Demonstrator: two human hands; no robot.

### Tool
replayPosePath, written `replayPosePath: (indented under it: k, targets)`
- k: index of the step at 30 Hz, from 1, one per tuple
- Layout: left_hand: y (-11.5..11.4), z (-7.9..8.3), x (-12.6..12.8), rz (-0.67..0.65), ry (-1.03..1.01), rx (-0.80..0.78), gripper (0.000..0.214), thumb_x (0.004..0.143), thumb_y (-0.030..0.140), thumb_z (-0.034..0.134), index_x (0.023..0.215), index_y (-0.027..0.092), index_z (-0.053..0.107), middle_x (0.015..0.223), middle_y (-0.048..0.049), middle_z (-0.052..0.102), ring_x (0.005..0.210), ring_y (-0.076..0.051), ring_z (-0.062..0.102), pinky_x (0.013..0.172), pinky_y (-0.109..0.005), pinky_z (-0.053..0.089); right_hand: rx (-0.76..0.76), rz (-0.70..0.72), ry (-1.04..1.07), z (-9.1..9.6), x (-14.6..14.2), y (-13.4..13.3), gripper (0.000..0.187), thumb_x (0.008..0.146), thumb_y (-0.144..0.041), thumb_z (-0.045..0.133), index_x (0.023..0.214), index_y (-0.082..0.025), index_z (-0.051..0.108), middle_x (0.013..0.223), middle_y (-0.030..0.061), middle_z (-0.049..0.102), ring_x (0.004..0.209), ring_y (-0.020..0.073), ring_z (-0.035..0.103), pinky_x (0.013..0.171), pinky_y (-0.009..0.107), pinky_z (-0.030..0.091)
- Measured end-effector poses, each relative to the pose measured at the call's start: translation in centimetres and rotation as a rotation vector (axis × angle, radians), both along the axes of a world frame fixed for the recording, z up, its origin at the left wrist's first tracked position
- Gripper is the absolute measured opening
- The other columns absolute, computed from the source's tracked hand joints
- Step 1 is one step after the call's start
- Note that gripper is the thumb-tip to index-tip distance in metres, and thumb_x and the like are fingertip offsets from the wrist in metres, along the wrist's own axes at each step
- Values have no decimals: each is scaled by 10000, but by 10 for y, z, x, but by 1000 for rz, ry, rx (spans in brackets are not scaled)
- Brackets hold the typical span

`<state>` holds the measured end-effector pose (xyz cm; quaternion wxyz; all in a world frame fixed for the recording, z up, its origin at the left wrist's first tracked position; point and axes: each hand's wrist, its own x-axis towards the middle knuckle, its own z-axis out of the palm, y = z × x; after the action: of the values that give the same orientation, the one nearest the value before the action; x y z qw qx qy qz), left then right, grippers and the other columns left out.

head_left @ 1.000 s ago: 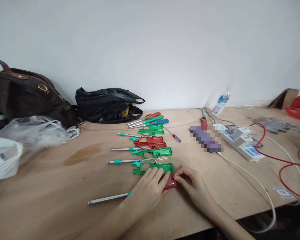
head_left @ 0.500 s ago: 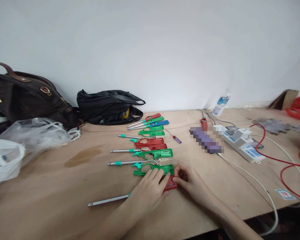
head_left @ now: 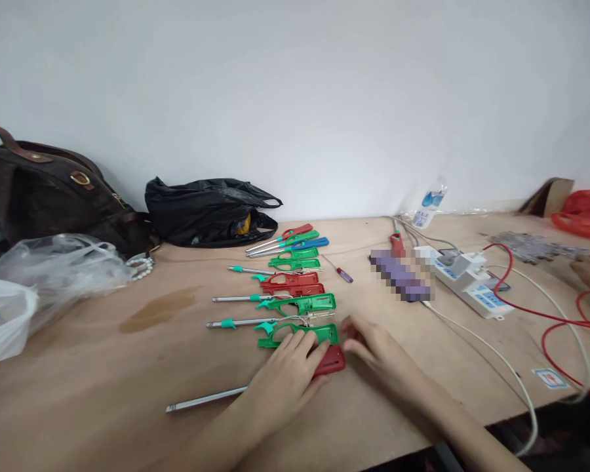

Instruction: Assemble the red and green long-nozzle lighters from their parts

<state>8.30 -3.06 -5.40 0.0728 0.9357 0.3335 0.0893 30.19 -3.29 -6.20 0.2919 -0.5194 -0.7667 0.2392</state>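
Note:
My left hand [head_left: 285, 377] is closed over a red long-necked gas lighter [head_left: 332, 360], whose silver barrel [head_left: 206, 397] sticks out to the left along the table. Just off the lighter's handle end is my right hand [head_left: 375, 346], its bent fingers and thumb apart with nothing visible between them. Beyond my left fingers lie green handle halves [head_left: 299, 304], split open, with loose barrels [head_left: 236, 299], teal triggers [head_left: 265, 327] and thin inner parts. A red split handle [head_left: 295, 283] rests farther up the row. Three whole lighters [head_left: 302, 242] lie at the back.
A small screwdriver [head_left: 345, 275] lies right of the row. Farther right are a blurred purple object [head_left: 400, 275], a power strip [head_left: 482, 295] with cables, and a pile of metal pieces [head_left: 531, 246]. Bags [head_left: 206, 213] stand along the left and back. The table's edge runs front right.
My right hand has let go of the red lighter's end and drawn slightly away to the right. My left hand stays on the lighter. The view has shifted a little.

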Motion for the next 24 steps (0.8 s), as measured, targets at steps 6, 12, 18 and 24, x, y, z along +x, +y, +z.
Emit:
replayPosePath:
  k: [6, 12, 18, 24]
  targets:
    - [1, 3, -2, 4, -33, -40, 357, 931, 296, 553, 1271, 186, 539, 1107, -91, 575, 980, -266, 531, 848, -407, 472, 182, -441, -395, 24, 1, 80, 219, 892, -320, 585, 998, -129, 575, 1126, 215, 605, 1068, 332, 527, 860, 403, 407]
    - [6, 5, -6, 7, -69, -66, 337, 932, 315, 547, 1245, 191, 560, 1082, -81, 578, 954, -259, 530, 825, -389, 460, 170, -438, -171, 10, 6, 112, 64, 869, -158, 525, 837, -135, 575, 951, 189, 632, 968, 295, 562, 822, 395, 419]
    - [9, 5, -7, -19, -91, -57, 336, 944, 347, 504, 1225, 174, 567, 1049, -91, 577, 915, -259, 513, 802, -382, 450, 213, -254, 336, 37, 35, 106, 310, 894, -474, 516, 958, -176, 570, 729, 18, 568, 589, 152, 506, 551, 283, 420]
    - [9, 5, -7, -20, -84, -59, 366, 946, 359, 501, 1254, 170, 558, 1065, -95, 570, 927, -264, 510, 806, -387, 449, 22, 104, 811, 51, 20, 85, 307, 846, -491, 635, 889, -189, 598, 730, 2, 569, 513, 100, 476, 481, 256, 416]
